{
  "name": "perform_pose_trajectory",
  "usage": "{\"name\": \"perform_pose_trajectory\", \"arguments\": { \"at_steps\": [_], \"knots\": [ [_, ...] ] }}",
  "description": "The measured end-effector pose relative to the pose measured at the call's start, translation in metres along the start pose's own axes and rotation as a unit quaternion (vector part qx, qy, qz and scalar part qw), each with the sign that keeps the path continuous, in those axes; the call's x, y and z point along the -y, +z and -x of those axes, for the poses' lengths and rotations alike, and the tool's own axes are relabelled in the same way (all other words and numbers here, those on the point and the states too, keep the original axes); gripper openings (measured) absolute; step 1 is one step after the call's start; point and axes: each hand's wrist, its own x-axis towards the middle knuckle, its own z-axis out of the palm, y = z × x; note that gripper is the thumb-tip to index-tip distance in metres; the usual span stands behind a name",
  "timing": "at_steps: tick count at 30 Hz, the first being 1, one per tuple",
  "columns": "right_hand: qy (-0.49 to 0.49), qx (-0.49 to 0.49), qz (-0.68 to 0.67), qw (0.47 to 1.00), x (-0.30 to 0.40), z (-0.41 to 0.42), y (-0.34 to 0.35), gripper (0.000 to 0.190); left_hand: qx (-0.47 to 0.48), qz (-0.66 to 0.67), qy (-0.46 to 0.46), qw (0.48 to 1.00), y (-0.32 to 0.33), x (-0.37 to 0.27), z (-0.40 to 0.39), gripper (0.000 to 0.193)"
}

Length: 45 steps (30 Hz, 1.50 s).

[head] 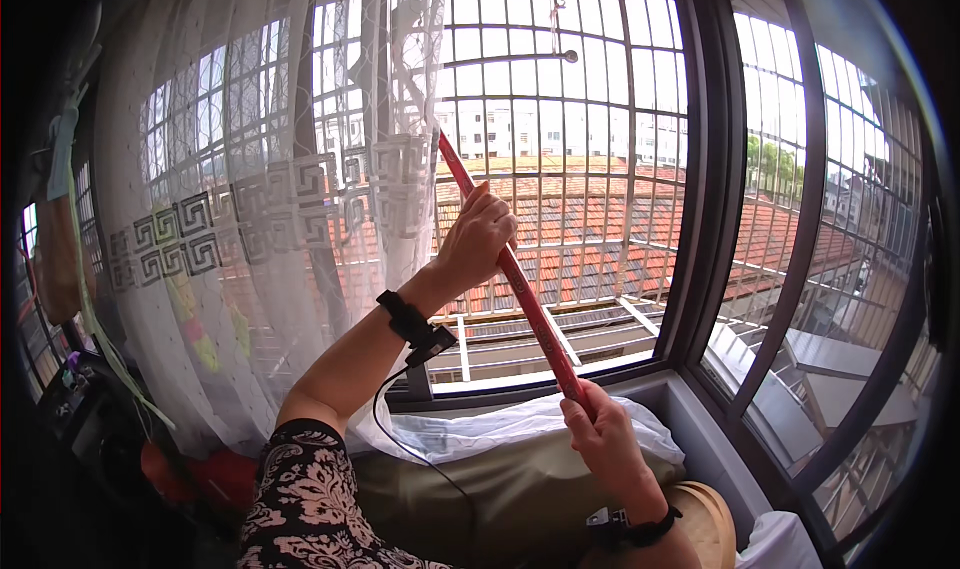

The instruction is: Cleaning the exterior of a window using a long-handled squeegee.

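Observation:
A long red pole (529, 299) slants up and leftward in front of the barred window. My left hand (480, 227) wraps around it partway up. Lower down, my right hand (600, 422) grips it close to its bottom end. The pole's upper part passes behind a sheer white curtain (262, 216) and shows only faintly through the fabric, so I cannot tell what its tip touches. Black bands with small devices sit on both wrists, and a thin cable (420, 460) hangs from the left one.
Outside stands a metal window grille (525, 175), with a dark rod (517, 60) before its upper part. Dark window frames (709, 164) rise at right. Below me lie a white cloth (480, 428), an olive-green covered surface (465, 494) and a round wooden rim (720, 516).

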Motion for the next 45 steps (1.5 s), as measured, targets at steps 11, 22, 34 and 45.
{"name": "perform_pose_trajectory", "arguments": {
  "at_steps": [11, 22, 34, 45],
  "knots": [
    [-0.036, -0.189, 0.216, 0.957, 0.052, 0.021, -0.055, 0.026, -0.076, 0.149, 0.057, 0.984, 0.081, -0.042, -0.117, 0.024],
    [-0.046, -0.261, 0.255, 0.930, 0.037, 0.034, -0.050, 0.028, -0.048, 0.126, 0.102, 0.986, 0.094, -0.073, -0.142, 0.017],
    [0.039, -0.027, 0.025, 0.999, 0.042, 0.049, -0.037, 0.030, -0.052, 0.062, 0.038, 0.996, -0.001, -0.038, -0.033, 0.016],
    [0.216, -0.086, 0.047, 0.971, -0.042, 0.242, -0.056, 0.031, -0.056, 0.226, 0.132, 0.964, 0.061, -0.222, 0.091, 0.023]
  ]
}}
